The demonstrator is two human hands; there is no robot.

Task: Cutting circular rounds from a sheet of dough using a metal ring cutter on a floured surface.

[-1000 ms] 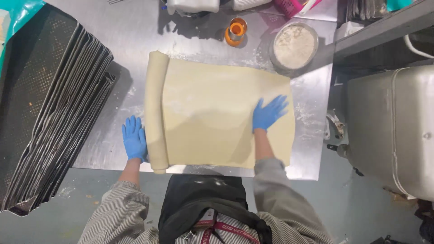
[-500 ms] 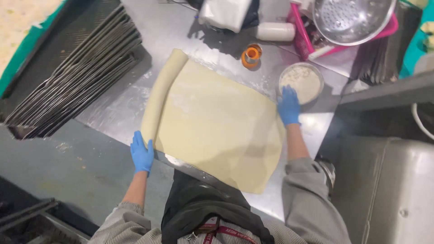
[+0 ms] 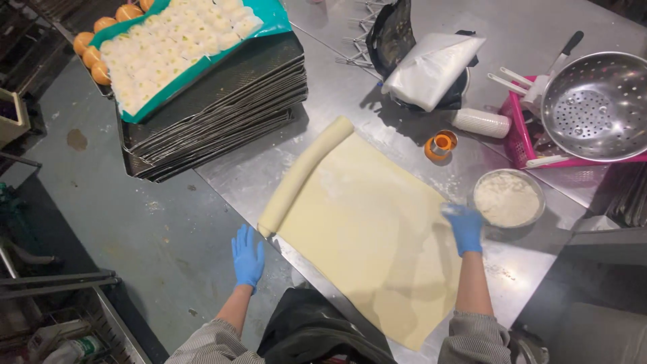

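A large pale dough sheet [image 3: 367,229] lies on the steel table [image 3: 337,87], with its left edge rolled up into a long roll [image 3: 303,175]. My left hand [image 3: 248,256], in a blue glove, hovers open just off the near end of the roll, over the table's edge. My right hand [image 3: 465,226], also gloved in blue and blurred, is at the sheet's right edge beside a round metal bowl of flour [image 3: 507,197]. Whether it holds flour I cannot tell.
A stack of dark baking trays [image 3: 222,108] stands at the left, topped by a teal sheet with pale pastries [image 3: 172,47]. A colander [image 3: 596,108] in a pink basket [image 3: 515,145], a white cup on its side [image 3: 480,123], an orange tape roll [image 3: 441,143] and a plastic bag [image 3: 431,67] sit behind.
My right hand has moved off the dough to its right edge by the flour bowl. My left hand stays near the roll's end. The view has tilted and swung left.
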